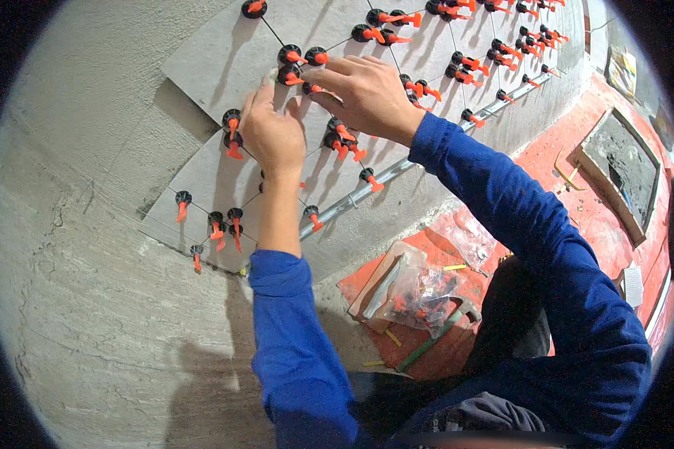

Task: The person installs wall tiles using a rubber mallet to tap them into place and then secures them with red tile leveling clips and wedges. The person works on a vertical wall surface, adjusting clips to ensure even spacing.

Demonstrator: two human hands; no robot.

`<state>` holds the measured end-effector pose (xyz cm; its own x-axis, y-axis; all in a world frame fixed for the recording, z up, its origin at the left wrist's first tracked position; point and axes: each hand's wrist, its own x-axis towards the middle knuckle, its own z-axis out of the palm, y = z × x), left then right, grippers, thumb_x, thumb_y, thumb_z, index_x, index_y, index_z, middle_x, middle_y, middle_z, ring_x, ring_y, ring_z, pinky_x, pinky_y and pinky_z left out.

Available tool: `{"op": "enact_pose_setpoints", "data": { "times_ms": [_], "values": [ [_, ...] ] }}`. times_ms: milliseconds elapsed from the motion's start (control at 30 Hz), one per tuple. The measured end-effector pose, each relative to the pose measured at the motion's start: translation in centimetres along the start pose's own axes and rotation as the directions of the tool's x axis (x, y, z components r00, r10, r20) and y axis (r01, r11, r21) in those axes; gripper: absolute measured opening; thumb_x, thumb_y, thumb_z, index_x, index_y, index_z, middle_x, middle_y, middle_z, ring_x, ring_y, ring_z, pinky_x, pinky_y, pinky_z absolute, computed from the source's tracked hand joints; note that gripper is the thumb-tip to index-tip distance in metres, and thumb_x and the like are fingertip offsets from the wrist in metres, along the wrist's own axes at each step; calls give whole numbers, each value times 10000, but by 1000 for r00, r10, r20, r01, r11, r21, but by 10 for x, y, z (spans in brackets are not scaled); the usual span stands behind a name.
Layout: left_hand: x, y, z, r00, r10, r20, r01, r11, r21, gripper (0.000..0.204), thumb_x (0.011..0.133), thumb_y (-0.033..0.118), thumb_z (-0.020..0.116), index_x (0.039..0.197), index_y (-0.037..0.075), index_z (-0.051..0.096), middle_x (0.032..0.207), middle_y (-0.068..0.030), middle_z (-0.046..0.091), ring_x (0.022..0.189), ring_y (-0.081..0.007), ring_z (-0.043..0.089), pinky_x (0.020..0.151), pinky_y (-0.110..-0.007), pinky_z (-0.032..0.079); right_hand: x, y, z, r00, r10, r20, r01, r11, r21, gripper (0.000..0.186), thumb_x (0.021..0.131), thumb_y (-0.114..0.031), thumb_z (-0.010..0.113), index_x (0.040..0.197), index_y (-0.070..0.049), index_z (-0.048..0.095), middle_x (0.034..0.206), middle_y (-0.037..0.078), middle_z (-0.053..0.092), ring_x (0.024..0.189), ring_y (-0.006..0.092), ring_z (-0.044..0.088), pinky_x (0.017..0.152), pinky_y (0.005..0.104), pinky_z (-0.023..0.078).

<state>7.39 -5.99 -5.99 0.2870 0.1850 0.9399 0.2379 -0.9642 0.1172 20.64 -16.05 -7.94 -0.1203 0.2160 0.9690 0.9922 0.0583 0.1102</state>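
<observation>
Grey tiles point(202, 52) lie on the wall in diagonal rows, with black-and-red tile leveling clips set along their joints. My right hand point(367, 97) reaches in from the right, its fingers and thumb closed around a tile leveling clip point(311, 88) near a corner where tiles meet. To its left is my left hand point(275, 138), with thumb and fingers apart. Its fingertips are at the edge of another clip point(288, 75), and whether they press on it I cannot tell. More clips point(317, 57) sit just above my fingers.
A metal rail point(348, 200) runs under the tile rows. Below lie a clear plastic bag point(419, 292) of red pieces and a green-handled hammer point(433, 343) on red sheeting point(374, 280). A tray of grey mortar point(625, 168) stands at the right. Bare rough wall point(105, 120) spreads leftward.
</observation>
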Motion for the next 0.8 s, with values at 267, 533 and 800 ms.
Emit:
{"op": "enact_pose_setpoints", "data": {
  "times_ms": [267, 533, 800],
  "values": [
    [-3, -13, 37, 988, -68, -142, 40, 981, -192, 321, 722, -33, 659, 1040, -10, 699, 832, -115, 620, 797, -234, 600, 700, -331, 508, 28, 6, 12, 966, -57, 254, 74, 996, -54, 171, 819, -163, 646, 975, -92, 642, 891, 81, 665, 704, 303, 688, 582, 413, 550],
    [-4, -26, 45, 972, 4, -235, -35, 991, -127, 202, 729, 33, 697, 925, -4, 727, 774, -156, 604, 785, -308, 602, 657, -401, 485, 35, 11, 6, 933, -146, 330, 215, 960, -182, 248, 813, -163, 641, 1059, -164, 673, 898, 49, 704, 752, 262, 713, 592, 382, 563],
    [-3, -20, 45, 962, -98, -254, 46, 978, -202, 148, 736, 30, 705, 876, -19, 715, 800, -163, 591, 718, -320, 602, 644, -406, 479, 42, 7, 2, 910, -312, 271, 383, 884, -267, 196, 860, -251, 620, 1044, -207, 673, 859, 15, 696, 693, 231, 696, 546, 366, 531]
  ]
}}
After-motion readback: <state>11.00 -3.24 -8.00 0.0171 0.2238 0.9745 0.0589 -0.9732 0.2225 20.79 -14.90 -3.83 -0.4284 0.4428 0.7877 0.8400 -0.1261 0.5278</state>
